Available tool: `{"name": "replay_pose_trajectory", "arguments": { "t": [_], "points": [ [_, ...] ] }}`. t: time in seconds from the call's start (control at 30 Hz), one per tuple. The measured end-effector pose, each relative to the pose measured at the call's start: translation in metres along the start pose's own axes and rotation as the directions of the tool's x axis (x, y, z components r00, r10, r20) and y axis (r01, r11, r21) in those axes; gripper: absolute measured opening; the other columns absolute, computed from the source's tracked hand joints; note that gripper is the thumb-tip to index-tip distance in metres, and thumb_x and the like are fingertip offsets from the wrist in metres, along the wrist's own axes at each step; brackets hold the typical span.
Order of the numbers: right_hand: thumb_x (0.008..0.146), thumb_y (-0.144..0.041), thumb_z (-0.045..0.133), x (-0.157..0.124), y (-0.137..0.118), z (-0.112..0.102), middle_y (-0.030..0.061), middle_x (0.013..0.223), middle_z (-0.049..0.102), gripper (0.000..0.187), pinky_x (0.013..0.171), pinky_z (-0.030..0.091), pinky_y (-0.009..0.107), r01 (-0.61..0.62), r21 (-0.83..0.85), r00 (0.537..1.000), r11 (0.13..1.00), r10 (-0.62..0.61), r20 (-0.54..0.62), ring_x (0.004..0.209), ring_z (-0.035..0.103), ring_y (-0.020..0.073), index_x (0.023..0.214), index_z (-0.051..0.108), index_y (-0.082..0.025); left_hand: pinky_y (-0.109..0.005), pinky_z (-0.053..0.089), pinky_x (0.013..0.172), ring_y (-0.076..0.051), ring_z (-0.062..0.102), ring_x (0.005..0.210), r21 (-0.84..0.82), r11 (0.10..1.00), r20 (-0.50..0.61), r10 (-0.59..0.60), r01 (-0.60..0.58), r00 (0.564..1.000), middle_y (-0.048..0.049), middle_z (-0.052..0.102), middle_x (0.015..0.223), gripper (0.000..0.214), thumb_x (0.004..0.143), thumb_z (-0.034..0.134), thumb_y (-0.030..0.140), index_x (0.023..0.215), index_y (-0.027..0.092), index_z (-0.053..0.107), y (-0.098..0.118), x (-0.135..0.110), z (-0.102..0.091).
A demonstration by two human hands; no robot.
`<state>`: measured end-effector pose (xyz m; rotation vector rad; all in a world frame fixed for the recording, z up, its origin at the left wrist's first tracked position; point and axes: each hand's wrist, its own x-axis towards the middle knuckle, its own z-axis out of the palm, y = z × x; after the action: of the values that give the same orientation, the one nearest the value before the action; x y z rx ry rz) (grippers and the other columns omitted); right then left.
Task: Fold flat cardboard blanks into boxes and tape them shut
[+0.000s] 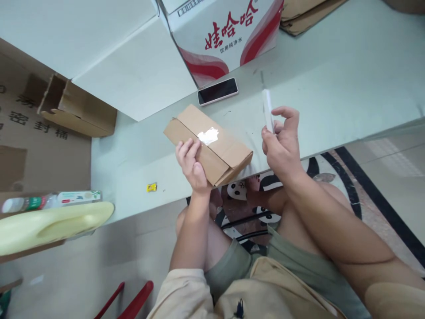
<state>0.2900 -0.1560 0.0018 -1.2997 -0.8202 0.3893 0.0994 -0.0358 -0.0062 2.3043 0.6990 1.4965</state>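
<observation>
My left hand [191,166] is closed on the left side of a small brown cardboard box [226,144], its fingers lying over the top. The box sits slantwise near the table's front edge, its flaps meeting along a seam. A shiny piece of clear tape [208,136] covers part of that seam. To the right of the box, my right hand [282,141] grips a slim white utility knife [268,110] between thumb and fingers. The knife points away from me, with a thin blurred blade at its far end. Box and knife are apart.
Behind the box a phone [218,91] lies on the pale table [348,84], before a white-and-red carton [229,40]. Flattened cardboard [308,13] is at the back right. A yellow wrapper [152,187], an open cardboard box [79,106] and a bottle [29,203] are left.
</observation>
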Motion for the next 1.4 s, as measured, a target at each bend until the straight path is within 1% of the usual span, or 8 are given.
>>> {"name": "replay_pose_trajectory", "arguments": {
  "t": [0.17,0.33,0.43,0.53,0.63,0.83,1.23,1.4],
  "points": [
    [0.088,-0.054,0.065,-0.004,-0.025,0.000,0.0017,0.097,0.057,0.049,0.055,0.049,0.030,0.174,-0.078,0.985,0.982,-0.174,0.008,0.067,0.054,0.0128,0.130,0.050,-0.034,-0.048,0.029,0.124,-0.025,0.044,0.139,0.024,1.000,0.052,-0.006,0.004,0.999,-0.0084,0.060,0.134,0.050,0.102,0.028,0.040,0.132,0.022,0.063,0.019,-0.008,0.004],
    [0.069,-0.045,0.086,-0.020,-0.052,0.008,0.0018,0.096,0.063,0.071,0.050,0.045,0.031,0.469,-0.176,0.873,0.865,-0.485,-0.054,0.064,0.053,0.0142,0.131,0.053,-0.038,-0.048,0.031,0.123,-0.025,0.045,0.139,0.017,1.000,0.066,-0.015,0.014,0.998,-0.0097,0.061,0.134,0.051,0.102,0.028,0.042,0.132,0.022,0.064,0.023,-0.009,0.004],
    [0.076,-0.054,0.078,-0.029,-0.060,0.017,0.0014,0.079,0.062,0.061,0.048,0.044,0.033,0.552,-0.151,0.827,0.820,-0.562,-0.031,0.059,0.054,0.0162,0.129,0.057,-0.031,-0.049,0.031,0.123,-0.025,0.045,0.138,0.014,1.000,0.054,-0.019,0.018,0.998,-0.0100,0.061,0.134,0.051,0.102,0.028,0.042,0.131,0.021,0.064,0.023,-0.009,0.004],
    [0.087,-0.075,0.046,-0.030,-0.060,0.028,0.0016,0.067,0.059,0.064,0.044,0.044,0.033,0.608,-0.012,0.794,0.794,-0.608,-0.009,0.053,0.055,0.0176,0.125,0.061,-0.026,-0.050,0.032,0.122,-0.026,0.046,0.137,0.029,0.999,0.042,-0.026,0.025,0.999,-0.0098,0.062,0.133,0.051,0.102,0.026,0.043,0.129,0.021,0.065,0.023,-0.009,0.006],
    [0.089,-0.081,0.030,-0.027,-0.058,0.035,0.0002,0.056,0.054,0.073,0.044,0.043,0.032,0.631,0.074,0.773,0.772,-0.634,0.028,0.047,0.053,0.0164,0.117,0.067,-0.024,-0.051,0.034,0.121,-0.026,0.047,0.136,0.024,0.999,0.029,-0.022,0.022,0.999,-0.0094,0.062,0.131,0.051,0.102,0.026,0.042,0.127,0.021,0.065,0.024,-0.009,0.008],
    [0.097,-0.066,0.037,-0.020,-0.064,0.033,-0.0009,0.054,0.056,0.059,0.047,0.042,0.030,0.577,0.081,0.781,0.812,-0.579,0.235,0.047,0.053,0.0145,0.123,0.067,-0.023,-0.047,0.035,0.121,-0.024,0.048,0.136,0.016,1.000,0.032,0.000,0.000,0.999,-0.0083,0.063,0.132,0.048,0.103,0.028,0.041,0.129,0.023,0.064,0.023,-0.007,0.009],
    [0.099,-0.063,0.035,-0.019,-0.063,0.025,0.0002,0.061,0.062,0.059,0.052,0.044,0.030,0.565,0.090,0.751,0.820,-0.557,0.355,0.053,0.058,0.0141,0.126,0.066,-0.020,-0.046,0.036,0.121,-0.023,0.051,0.134,0.034,0.999,0.050,0.029,-0.030,0.998,-0.0074,0.064,0.131,0.047,0.103,0.027,0.040,0.130,0.024,0.062,0.023,-0.006,0.009],
    [0.097,-0.068,0.032,-0.018,-0.060,0.025,-0.0004,0.061,0.061,0.063,0.054,0.042,0.031,0.586,0.070,0.718,0.807,-0.558,0.416,0.055,0.057,0.0142,0.114,0.068,-0.020,-0.048,0.036,0.120,-0.024,0.051,0.134,0.032,0.999,0.048,0.026,-0.027,0.999,-0.0074,0.063,0.133,0.046,0.103,0.027,0.040,0.130,0.025,0.061,0.021,-0.006,0.009]
  ]
}}
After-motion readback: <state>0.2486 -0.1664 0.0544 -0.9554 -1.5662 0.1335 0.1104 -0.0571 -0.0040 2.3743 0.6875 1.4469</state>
